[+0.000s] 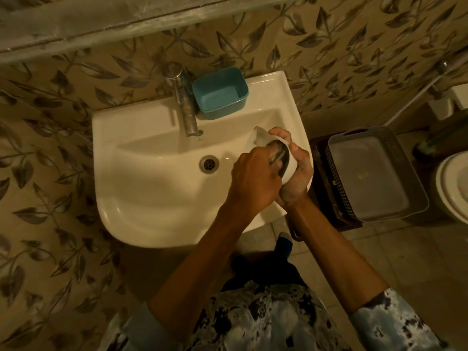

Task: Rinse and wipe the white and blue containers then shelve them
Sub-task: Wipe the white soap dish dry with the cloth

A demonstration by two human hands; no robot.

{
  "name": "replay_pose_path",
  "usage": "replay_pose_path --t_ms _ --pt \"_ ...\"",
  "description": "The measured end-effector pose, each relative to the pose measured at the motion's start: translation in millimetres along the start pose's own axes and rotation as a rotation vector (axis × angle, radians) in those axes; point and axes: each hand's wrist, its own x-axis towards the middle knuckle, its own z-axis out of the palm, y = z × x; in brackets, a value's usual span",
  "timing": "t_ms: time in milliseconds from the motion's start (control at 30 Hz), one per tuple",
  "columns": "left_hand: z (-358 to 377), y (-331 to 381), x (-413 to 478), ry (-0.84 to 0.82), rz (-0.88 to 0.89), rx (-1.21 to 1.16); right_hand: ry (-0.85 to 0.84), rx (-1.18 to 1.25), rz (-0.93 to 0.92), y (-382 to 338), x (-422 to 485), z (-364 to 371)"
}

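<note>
My right hand [295, 171] grips a white container [260, 139] from outside, tilted on its side over the right part of the white sink [152, 178]. My left hand [253, 181] reaches into its opening and presses a dark cloth [277, 155] against the inside. The blue container [219, 93] stands upright and empty on the sink's back ledge, right of the metal tap [186, 107].
A grey perforated basket [367, 173] with a pale tray inside sits on a dark stand to the right of the sink. A toilet lid [453, 186] shows at the far right edge. Leaf-patterned tiles cover the wall; a grey shelf edge [126, 19] runs above.
</note>
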Motion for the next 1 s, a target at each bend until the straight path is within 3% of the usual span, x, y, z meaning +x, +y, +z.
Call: replay_pose_path --t_ms 100,300,467,500,567,633,700,867,1000 --pt "-5.0 0.9 -7.7 -0.194 0.086 -0.079 0.058 -0.017 -0.015 0.3 0.5 -8.7" --pt "-28.9 -11.2 -5.5 -0.447 0.102 -0.328 -0.038 -0.03 -0.015 -0.1 -2.0 -10.4" --pt "-53.7 -34.9 -0.4 -0.708 -0.112 -0.71 -0.144 -0.051 0.02 -1.2 -5.1 -3.9" --pt "-58.3 -39.3 0.4 -0.682 -0.152 -0.763 -0.148 -0.034 0.032 -1.7 -5.1 -1.6" --pt "-61.0 -45.6 2.3 -0.419 -0.184 -0.71 -0.144 -0.011 0.05 -2.4 -5.1 -1.1" --pt "-51.4 -47.7 1.1 -0.025 -0.116 -0.465 -0.146 -0.018 0.055 -0.6 -7.6 -1.8" --pt "-30.6 -43.7 -4.2 0.15 -0.008 -0.243 -0.129 -0.029 0.056 2.2 -11.5 0.9" --pt "20.7 -42.8 -5.8 0.108 0.091 0.353 -0.027 -0.181 -0.016 7.6 -16.4 4.4" --pt "21.5 -38.2 -7.8 0.037 -0.019 0.289 -0.002 -0.257 0.014 8.8 -22.4 1.6"
